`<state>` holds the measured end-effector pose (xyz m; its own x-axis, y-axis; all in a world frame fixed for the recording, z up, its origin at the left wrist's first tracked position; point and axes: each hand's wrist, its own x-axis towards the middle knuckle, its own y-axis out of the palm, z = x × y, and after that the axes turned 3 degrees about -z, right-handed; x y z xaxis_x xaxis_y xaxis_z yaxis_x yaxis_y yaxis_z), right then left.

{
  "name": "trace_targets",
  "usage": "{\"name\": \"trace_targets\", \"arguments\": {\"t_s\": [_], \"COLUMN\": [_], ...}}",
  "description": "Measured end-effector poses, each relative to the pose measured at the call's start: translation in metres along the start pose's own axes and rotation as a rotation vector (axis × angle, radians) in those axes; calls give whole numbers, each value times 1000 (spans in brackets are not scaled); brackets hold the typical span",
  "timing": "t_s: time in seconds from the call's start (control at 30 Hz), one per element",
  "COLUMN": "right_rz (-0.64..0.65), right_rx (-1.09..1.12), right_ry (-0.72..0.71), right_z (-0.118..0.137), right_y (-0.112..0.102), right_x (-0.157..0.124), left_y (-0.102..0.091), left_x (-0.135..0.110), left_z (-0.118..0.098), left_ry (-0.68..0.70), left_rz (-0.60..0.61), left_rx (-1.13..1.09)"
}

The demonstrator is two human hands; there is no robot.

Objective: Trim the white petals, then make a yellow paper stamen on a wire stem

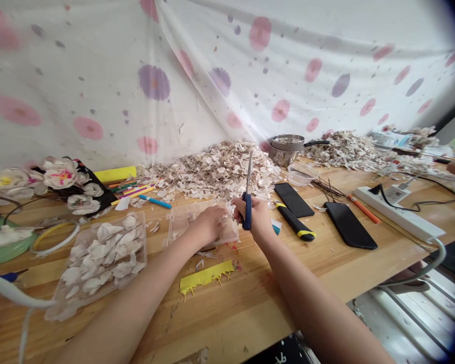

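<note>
The right hand (258, 218) is closed around blue-handled scissors (247, 211), blades pointing up, while the left hand (208, 225) curls down into a clear plastic box (182, 217); what it holds is hard to tell. A large heap of pale petal scraps (216, 172) lies along the far edge of the wooden table (326, 268), and a clear tray (140, 247) at near left is full of pale petals.

White backdrop cloth (197, 65) with pink and purple dots; blue scissors (247, 212)
</note>
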<state>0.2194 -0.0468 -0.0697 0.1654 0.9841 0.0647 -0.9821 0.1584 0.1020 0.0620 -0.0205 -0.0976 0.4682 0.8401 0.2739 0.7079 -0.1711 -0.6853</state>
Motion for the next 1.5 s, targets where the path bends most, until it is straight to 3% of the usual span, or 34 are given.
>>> {"name": "trace_targets", "arguments": {"t_s": [0.17, 0.4, 0.67, 0.83, 0.97, 1.1, 1.23, 1.5], "right_rz": [4, -29, -75, -118, -143, -161, -188, -234], "right_rx": [-16, 23, 31, -44, -204, -458, -693, -1030], "right_ry": [2, -13, -37, -53, -29, -2, -15, 53], "right_z": [2, 5, 10, 5, -5, -11, -7, -1], "right_y": [-1, -3, -3, -15, -27, -26, -24, -44], "right_x": [-1, 0, 0, 11, 25, 27, 24, 34], "left_y": [2, 3, 13, -5, -34, -56, -64, -69], "left_x": [2, 2, 2, 5, 6, 3, 1, 0], "left_z": [3, 7, 8, 8, 14, 14, 5, -9], "left_ry": [-84, -54, -122, -172, -244, -308, -324, -327], "left_rz": [-14, -15, -25, -19, 22, 51, 69, 107], "left_rx": [-9, 52, 53, 63, 138, 229, 308, 422]}}
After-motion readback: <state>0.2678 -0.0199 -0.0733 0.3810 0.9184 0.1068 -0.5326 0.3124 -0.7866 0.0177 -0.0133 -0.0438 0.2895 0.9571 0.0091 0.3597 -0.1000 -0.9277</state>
